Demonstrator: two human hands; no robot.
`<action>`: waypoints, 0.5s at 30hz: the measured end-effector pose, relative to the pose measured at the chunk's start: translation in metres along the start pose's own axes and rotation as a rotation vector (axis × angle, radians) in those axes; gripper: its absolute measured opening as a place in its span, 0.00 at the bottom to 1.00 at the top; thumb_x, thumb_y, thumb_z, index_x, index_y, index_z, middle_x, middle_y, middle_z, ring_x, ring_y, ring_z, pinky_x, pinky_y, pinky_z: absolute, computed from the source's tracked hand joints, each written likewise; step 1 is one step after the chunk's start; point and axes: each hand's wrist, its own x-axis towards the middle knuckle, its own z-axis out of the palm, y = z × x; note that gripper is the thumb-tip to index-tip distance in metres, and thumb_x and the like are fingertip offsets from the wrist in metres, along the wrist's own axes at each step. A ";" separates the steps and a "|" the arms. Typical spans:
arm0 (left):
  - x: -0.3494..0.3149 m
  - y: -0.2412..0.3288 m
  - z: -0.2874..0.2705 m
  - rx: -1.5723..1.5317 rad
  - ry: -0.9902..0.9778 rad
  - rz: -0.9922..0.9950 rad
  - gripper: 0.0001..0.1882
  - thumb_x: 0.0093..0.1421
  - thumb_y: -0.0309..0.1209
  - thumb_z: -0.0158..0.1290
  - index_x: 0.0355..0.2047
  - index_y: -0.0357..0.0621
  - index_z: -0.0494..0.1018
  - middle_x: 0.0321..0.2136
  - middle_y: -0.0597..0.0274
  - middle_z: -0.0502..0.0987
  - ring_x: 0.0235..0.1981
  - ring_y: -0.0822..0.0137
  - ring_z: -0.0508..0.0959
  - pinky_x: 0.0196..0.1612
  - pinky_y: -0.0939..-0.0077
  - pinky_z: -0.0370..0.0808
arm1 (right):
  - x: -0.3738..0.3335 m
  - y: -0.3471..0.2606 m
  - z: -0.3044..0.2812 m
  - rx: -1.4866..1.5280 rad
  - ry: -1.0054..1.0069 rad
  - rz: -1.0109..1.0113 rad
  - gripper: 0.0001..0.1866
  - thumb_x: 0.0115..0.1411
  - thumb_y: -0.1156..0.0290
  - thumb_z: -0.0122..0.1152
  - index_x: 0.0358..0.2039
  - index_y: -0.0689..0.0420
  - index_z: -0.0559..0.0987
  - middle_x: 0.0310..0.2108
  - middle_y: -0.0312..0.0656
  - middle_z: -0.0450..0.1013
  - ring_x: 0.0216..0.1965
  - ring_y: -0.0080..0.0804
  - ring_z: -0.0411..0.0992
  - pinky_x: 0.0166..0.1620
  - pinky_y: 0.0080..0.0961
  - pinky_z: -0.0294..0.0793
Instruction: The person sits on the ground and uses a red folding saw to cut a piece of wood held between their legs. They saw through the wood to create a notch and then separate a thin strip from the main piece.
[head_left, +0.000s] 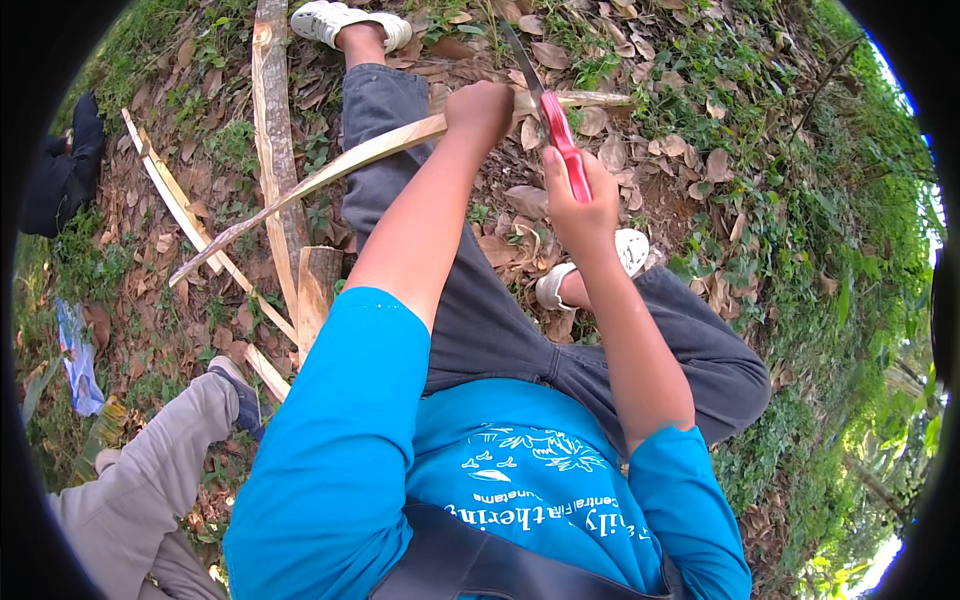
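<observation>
My left hand (480, 112) is closed around a long, pale, slightly curved wooden strip (375, 148). The strip runs from the lower left, across my trouser leg, to beyond the hand on the right. In my right hand (584, 208) is a knife (563, 140) with a red handle and a narrow dark blade. The blade points up and slightly left, and the upper handle overlaps the strip just right of my left fist. Whether the blade's edge touches the wood I cannot tell.
A split log (270, 120) lies on the leafy ground at left, near a short wood block (318, 285) and thin pale strips (180, 205). Another person's leg (165, 470) extends in at lower left, below a blue plastic bag (78, 355). Green undergrowth (830, 300) covers the right side.
</observation>
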 end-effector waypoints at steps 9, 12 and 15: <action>0.008 0.002 0.002 -0.030 0.034 -0.023 0.13 0.57 0.39 0.63 0.39 0.49 0.83 0.38 0.52 0.86 0.41 0.49 0.86 0.43 0.55 0.84 | -0.115 -0.039 -0.078 0.033 -0.036 0.094 0.12 0.70 0.66 0.63 0.31 0.59 0.77 0.18 0.27 0.64 0.22 0.12 0.62 0.26 0.17 0.60; -0.006 0.013 -0.002 -0.019 -0.024 0.020 0.09 0.59 0.35 0.59 0.38 0.50 0.84 0.39 0.53 0.86 0.42 0.49 0.86 0.43 0.56 0.83 | -0.013 -0.001 -0.019 0.029 -0.024 -0.004 0.15 0.70 0.65 0.64 0.27 0.59 0.76 0.17 0.28 0.65 0.20 0.15 0.59 0.24 0.22 0.59; -0.007 0.019 -0.003 -0.034 -0.098 0.003 0.11 0.60 0.29 0.56 0.39 0.52 0.86 0.41 0.54 0.86 0.44 0.52 0.86 0.45 0.57 0.83 | 0.069 0.025 0.028 -0.116 0.072 -0.015 0.20 0.66 0.59 0.67 0.24 0.61 0.75 0.17 0.40 0.67 0.19 0.30 0.62 0.27 0.34 0.63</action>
